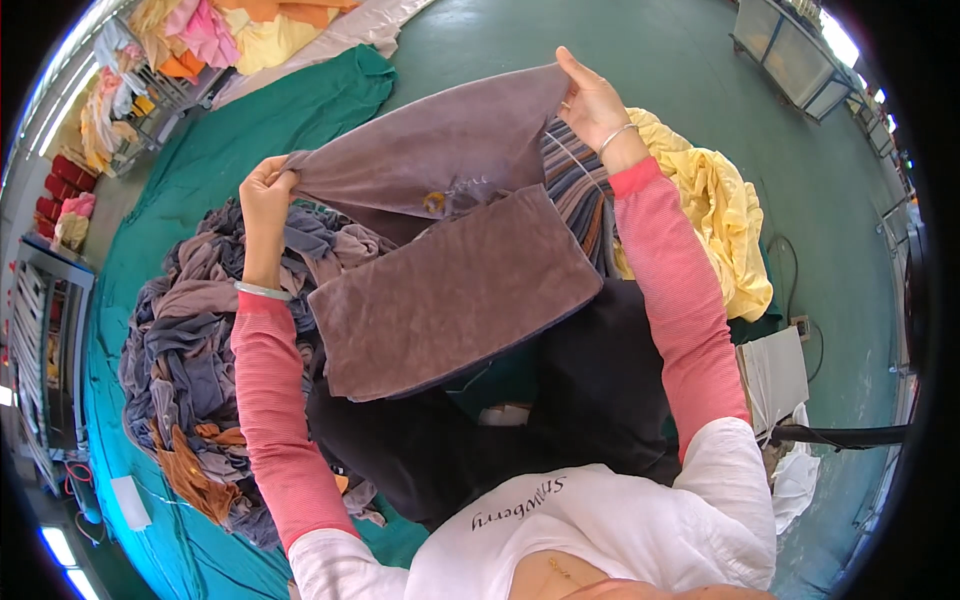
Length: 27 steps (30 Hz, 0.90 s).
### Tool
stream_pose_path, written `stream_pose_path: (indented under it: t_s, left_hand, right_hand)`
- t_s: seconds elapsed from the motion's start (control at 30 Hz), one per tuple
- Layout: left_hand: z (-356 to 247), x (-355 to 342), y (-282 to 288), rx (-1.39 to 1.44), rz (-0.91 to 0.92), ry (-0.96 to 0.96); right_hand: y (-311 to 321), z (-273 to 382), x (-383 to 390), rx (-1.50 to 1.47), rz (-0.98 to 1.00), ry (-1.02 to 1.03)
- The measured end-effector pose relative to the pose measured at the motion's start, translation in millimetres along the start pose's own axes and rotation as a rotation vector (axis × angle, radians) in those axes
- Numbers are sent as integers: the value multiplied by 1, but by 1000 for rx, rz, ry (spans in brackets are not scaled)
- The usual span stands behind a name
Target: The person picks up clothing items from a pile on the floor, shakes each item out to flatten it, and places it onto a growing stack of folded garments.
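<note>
A mauve-brown towel (pixel 430 130) is stretched up and away from me between both hands, its top edge slanting up to the right. My left hand (pixel 268 195) pinches its left corner. At the far right corner, my right hand (pixel 592 105) grips it with thumb and fingers. Below it a brown folded towel (pixel 460 295) lies across my lap, a dark layer showing under its front edge. Whether the two are separate pieces I cannot tell. Behind the raised cloth, partly hidden, stands a row of folded grey, blue and brown towels (pixel 583 205).
To my left is a big heap of crumpled grey, mauve and orange towels (pixel 190 330) on a green sheet (pixel 250 110). Yellow cloth (pixel 715 200) is piled at my right. Farther off are a metal cart (pixel 790 55), a rack (pixel 45 340) and coloured fabrics (pixel 210 35).
</note>
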State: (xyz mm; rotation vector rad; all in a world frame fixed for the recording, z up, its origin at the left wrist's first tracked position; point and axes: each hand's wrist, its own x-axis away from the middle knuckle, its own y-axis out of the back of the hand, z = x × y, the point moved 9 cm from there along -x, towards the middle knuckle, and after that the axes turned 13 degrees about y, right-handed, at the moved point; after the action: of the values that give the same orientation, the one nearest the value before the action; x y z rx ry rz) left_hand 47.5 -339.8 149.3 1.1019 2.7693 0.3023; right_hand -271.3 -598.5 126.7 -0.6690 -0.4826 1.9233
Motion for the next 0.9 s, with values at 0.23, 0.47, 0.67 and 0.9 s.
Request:
stream_pose_path:
  t_s: [0.23,0.47,0.67,0.9]
  left_hand:
    - [0,3,7,430,58,112]
    - [-44,36,4,261,198,-162]
    - [-105,96,13,282,178,-384]
    - [-105,198,72,223,-99,-570]
  right_hand:
    - [19,0,-3,177,-70,80]
    - [18,10,-4,187,-20,68]
    - [5,56,6,-64,102,200]
    - [4,139,91,-316,381,346]
